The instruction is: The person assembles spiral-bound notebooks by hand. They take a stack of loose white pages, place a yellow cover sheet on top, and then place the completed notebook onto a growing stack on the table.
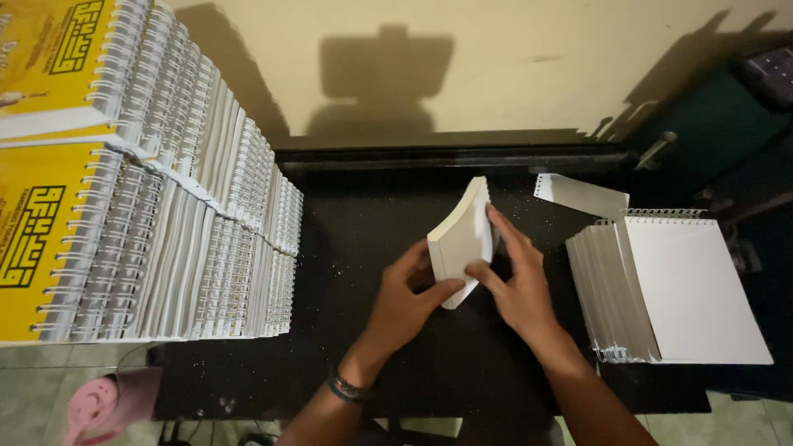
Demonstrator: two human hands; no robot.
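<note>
Largest first: rows of spiral-bound notebooks (pixel 165 206) with white wire coils, overlapped like shingles along the left, topped by yellow covers (pixel 41 215) with dark lettering. On the right, a second, smaller stack of bound booklets (pixel 669 285) with blank white fronts, coil edge toward the wall, and a loose punched sheet (pixel 582 194) just behind it. Between them, a bare stretch of black worktable (pixel 363 223), speckled with pale paper bits. At the lower left, a pink round object (pixel 103 405), kind unclear.

At the middle of the table, an unbound pad of cream pages (pixel 461 244), held up off the surface on edge. Long axis running from near the person up toward the wall, leaning slightly right; top end pointing away, page faces turned left and right. Bowed along its length, so judged light, soft and floppy, and liable to fan or slide apart with no binding. Best taken by pinching both faces close to one edge, keeping the sheets squared.

Left hand (pixel 409 297): curled partly closed, thumb and fingers pinching the lower part of the pad. Right hand (pixel 516 277): fingers mostly straight, pressed flat against the right face, thumb at the lower corner. Dark bracelet (pixel 347 388) on the left wrist.
</note>
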